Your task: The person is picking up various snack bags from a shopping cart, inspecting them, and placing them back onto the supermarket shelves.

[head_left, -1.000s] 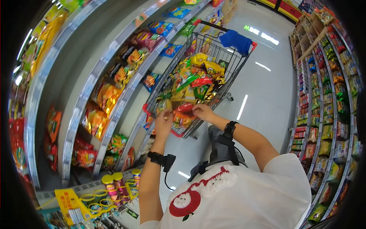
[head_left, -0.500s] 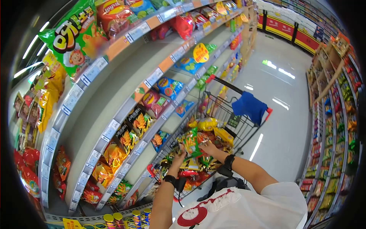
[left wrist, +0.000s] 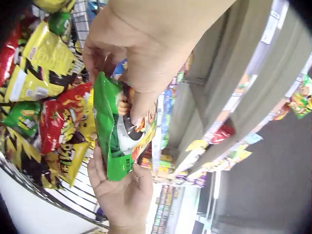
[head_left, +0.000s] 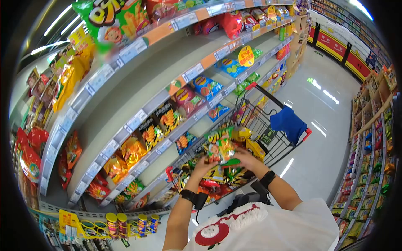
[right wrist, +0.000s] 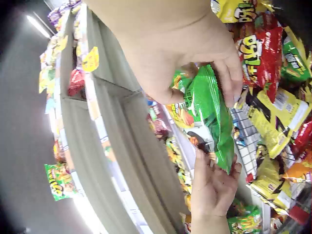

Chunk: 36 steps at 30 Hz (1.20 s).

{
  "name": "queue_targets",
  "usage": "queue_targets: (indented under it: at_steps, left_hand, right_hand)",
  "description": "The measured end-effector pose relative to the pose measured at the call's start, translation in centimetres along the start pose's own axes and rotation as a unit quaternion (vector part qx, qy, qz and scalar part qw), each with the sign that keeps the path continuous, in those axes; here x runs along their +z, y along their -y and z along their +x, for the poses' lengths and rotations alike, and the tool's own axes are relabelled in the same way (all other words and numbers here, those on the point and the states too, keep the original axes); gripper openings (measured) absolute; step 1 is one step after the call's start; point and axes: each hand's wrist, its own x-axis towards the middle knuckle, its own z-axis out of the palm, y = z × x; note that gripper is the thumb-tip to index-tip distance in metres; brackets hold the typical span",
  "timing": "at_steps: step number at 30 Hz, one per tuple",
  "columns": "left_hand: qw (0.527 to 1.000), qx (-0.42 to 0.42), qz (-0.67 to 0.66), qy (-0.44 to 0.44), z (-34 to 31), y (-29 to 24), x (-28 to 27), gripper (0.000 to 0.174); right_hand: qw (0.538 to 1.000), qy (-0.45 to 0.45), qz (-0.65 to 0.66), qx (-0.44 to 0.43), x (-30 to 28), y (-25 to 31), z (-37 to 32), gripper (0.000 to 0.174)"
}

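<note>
Between both hands is a green snack bag point(head_left: 222, 147), printed with a cartoon figure and raised over the pile in a shopping cart point(head_left: 276, 144). My left hand point(head_left: 203, 166) grips one side of it, with the thumb across the printed front in the left wrist view. On the opposite side my right hand point(head_left: 248, 161) holds the bag, its thumb and fingers around the green edge point(right wrist: 209, 97) in the right wrist view. Beneath lie yellow bags point(left wrist: 46, 61), red bags point(left wrist: 61, 114) and other snack packs.
Along the left runs a tiered shelf point(head_left: 138, 119) with chip bags and price labels. A blue cloth point(head_left: 288, 124) hangs at the cart's handle. Canisters point(head_left: 117, 224) stand at the lower left. Another stocked shelf point(head_left: 368, 167) lines the aisle's right side.
The hands were first low in the cart by a red bag, then took hold of the green bag among the others. Now it is raised and its front shows. The head view has tilted up.
</note>
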Motion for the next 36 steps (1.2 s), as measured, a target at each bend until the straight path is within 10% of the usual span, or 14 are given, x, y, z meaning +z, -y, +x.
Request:
queue_targets:
  at_steps: [9,18,22,27,31,34,36]
  left_hand:
    - [0.971,0.155,-0.184,0.018,-16.7,-13.0,-5.8,0.072]
    - [0.927,0.134,-0.323,-0.136,-35.9,-9.6,-14.3,0.066]
    - [0.880,0.134,-0.444,-0.098,-42.1,-6.0,-16.0,0.055]
    - [0.764,0.131,-0.628,0.063,-46.6,-2.0,-14.9,0.058]
    - [0.571,0.131,-0.760,0.280,-46.2,2.1,-13.7,0.059]
    - [0.546,0.141,-0.732,0.384,-47.2,1.6,-14.0,0.057]
    - [0.677,0.121,-0.669,0.283,-48.8,0.7,-14.3,0.055]
  right_hand:
    - [0.969,0.203,-0.010,-0.137,8.5,2.4,-7.9,0.052]
    - [0.916,0.368,-0.085,-0.137,24.4,-4.9,-15.2,0.050]
    - [0.864,0.478,0.155,-0.008,28.0,-9.8,-16.0,0.053]
    - [0.885,0.447,0.113,0.057,31.6,-17.5,-15.1,0.053]
    - [0.848,0.495,0.145,0.119,33.9,-20.7,-14.9,0.057]
    - [0.851,0.497,0.135,0.103,34.1,-21.7,-14.3,0.070]
    - [0.870,0.462,0.137,0.101,33.5,-22.5,-12.9,0.068]
